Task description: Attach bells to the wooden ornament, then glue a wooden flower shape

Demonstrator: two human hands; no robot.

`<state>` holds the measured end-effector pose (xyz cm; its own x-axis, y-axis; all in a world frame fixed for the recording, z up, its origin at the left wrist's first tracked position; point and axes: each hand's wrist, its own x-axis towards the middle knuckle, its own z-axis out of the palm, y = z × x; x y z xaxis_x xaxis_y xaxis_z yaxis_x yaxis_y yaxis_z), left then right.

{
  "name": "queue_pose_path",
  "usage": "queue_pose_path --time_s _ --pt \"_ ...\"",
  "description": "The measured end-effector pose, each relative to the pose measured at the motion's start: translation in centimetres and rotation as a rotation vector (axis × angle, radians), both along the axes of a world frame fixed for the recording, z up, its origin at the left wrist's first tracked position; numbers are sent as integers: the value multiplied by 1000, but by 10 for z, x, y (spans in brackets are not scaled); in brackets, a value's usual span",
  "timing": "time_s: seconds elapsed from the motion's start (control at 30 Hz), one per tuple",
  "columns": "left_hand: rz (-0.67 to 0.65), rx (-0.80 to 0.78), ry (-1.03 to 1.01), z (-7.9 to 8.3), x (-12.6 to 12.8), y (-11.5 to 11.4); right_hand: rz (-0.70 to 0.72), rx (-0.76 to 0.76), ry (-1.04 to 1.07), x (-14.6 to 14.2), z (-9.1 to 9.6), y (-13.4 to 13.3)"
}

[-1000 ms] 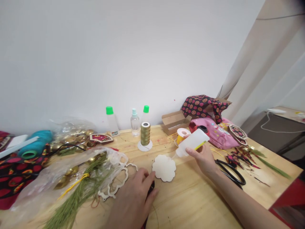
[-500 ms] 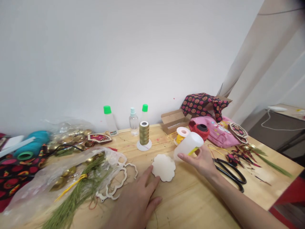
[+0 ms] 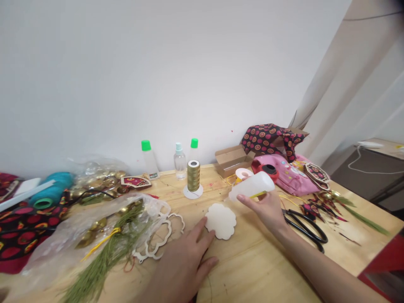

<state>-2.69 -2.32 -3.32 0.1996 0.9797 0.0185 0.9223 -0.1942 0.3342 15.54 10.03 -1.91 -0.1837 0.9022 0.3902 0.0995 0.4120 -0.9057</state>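
My right hand (image 3: 267, 212) is wrapped round a white translucent bottle (image 3: 254, 185), tilted with its base up to the right and its neck low to the left; its tip is hard to make out. Just left of the bottle, a pale scalloped wooden disc (image 3: 221, 221) lies flat on the table. Fingertips of my left hand (image 3: 189, 254) rest at the disc's left edge, the fingers stretched out and apart. Beside that hand lie thin scalloped wooden frames (image 3: 159, 240).
A gold thread spool (image 3: 193, 176) stands behind the disc. Green-capped bottles (image 3: 150, 162) and a spray bottle (image 3: 179, 162) line the wall. Black-handled scissors (image 3: 306, 227) lie right; green tassels (image 3: 104, 256) and a plastic bag (image 3: 57, 248) left. An open cardboard box (image 3: 232, 164) sits behind.
The bottle in my right hand has tipped further over towards horizontal. My left hand stays at the disc's edge. The whole view has shifted slightly.
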Motion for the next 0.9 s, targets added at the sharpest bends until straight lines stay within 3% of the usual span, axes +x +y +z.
queue_pose_path --time_s 0.3,0.6,0.73,0.9 --pt "117 12 -16 1 7 4 151 -21 -16 -6 38 8" --pt "259 -14 57 7 27 14 37 -13 142 -6 7 14" --pt "275 -19 60 11 30 22 52 -21 94 -1 9 12" --pt "259 -32 -70 10 23 25 75 42 -117 1 14 7"
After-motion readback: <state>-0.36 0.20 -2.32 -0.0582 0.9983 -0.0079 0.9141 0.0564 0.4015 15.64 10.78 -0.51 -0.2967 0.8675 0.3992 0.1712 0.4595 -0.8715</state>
